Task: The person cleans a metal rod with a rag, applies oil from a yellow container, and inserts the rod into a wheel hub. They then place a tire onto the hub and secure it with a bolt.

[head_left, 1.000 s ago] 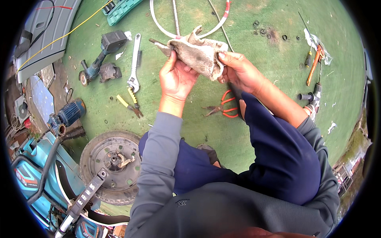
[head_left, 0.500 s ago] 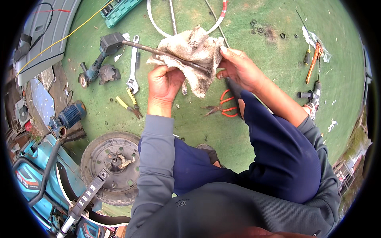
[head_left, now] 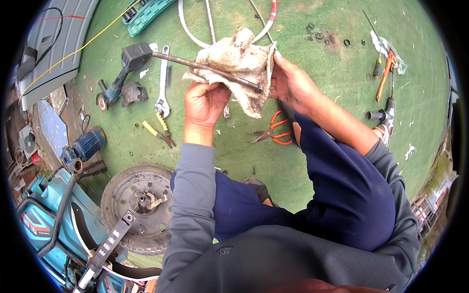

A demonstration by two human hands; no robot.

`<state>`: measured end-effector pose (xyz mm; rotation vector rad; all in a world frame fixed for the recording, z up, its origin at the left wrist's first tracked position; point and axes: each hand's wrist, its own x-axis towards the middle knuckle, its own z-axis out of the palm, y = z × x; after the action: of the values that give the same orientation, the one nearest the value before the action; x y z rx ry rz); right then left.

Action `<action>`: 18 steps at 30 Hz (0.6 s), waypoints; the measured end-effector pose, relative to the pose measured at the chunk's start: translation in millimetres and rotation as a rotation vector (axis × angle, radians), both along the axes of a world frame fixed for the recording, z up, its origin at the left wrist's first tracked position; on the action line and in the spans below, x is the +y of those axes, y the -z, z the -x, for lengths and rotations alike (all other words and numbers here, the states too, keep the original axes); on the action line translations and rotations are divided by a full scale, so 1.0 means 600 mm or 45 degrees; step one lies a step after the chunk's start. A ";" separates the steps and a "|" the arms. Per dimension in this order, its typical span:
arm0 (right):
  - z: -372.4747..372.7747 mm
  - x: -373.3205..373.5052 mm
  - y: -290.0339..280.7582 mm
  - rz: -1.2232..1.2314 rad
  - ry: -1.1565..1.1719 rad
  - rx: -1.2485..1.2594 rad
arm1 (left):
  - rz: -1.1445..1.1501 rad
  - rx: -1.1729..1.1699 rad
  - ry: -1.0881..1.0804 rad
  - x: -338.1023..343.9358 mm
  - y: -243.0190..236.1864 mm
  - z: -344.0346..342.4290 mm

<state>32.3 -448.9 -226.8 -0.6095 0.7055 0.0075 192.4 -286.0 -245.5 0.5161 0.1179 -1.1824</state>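
Observation:
A dirty, off-white rag [head_left: 233,54] is held up between my two hands. A long, rust-brown metal rod [head_left: 207,68] with a thicker right end lies across the rag, its left end sticking out past the cloth. My left hand [head_left: 205,105] is closed on the rag's lower left edge, just under the rod; its fingertips are hidden behind the cloth. My right hand [head_left: 296,88] pinches the rag's right edge between thumb and fingers, and does not touch the rod visibly.
Around lie an angle grinder [head_left: 119,75], an adjustable wrench [head_left: 163,88], yellow-handled pliers [head_left: 159,132], orange-handled pliers [head_left: 273,133], a screwdriver [head_left: 377,69] and several black rings [head_left: 318,36]. A wheel [head_left: 117,195] is at lower left, a teal toolbox [head_left: 149,18] at the far left.
My right hand has shifted slightly along the rag's right edge, and that edge is pulled straighter. The rod and my left hand have moved a little to the right.

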 end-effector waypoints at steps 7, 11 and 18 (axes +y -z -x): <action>0.005 0.004 0.003 0.087 -0.120 -0.090 | -0.001 -0.003 0.048 0.000 0.006 -0.002; 0.002 0.009 -0.005 0.459 -0.244 -0.139 | -0.118 -0.202 0.043 -0.006 0.004 0.007; -0.009 0.018 -0.018 0.836 -0.324 -0.114 | -0.139 -0.228 0.068 -0.008 -0.003 0.012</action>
<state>37.7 -437.9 -216.1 -1.3188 0.5321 -0.0163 185.0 -290.6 -243.6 0.7222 0.0150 -1.1805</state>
